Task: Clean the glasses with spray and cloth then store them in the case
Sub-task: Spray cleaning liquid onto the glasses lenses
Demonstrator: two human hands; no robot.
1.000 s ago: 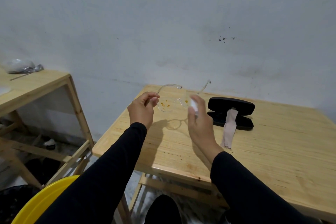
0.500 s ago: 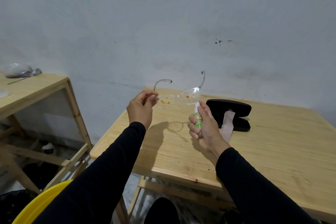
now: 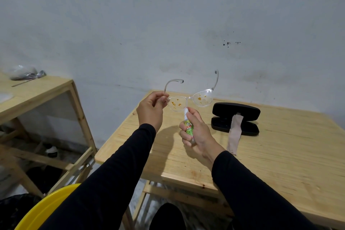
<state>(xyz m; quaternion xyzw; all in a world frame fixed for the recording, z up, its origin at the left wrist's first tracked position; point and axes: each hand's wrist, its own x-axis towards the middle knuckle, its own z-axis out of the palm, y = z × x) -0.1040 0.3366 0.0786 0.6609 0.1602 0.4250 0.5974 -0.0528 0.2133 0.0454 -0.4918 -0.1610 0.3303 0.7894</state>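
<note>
Pale wood worktop point(image 3: 280, 155) fills my view under a blank grey wall, and nearest me my right hand point(image 3: 197, 132) is wrapped shut around the small spray bottle point(image 3: 188, 127), held upright with its white nozzle just below the left lens. Just beyond, my left hand point(image 3: 151, 112) pinches the glasses point(image 3: 188, 101) at the left hinge, their long axis running left to right with the speckled lenses facing me, so I judge the spray goes up and forward. Farther right, the open case point(image 3: 236, 112) lies with the cloth point(image 3: 235, 132) draped over its front edge.
</note>
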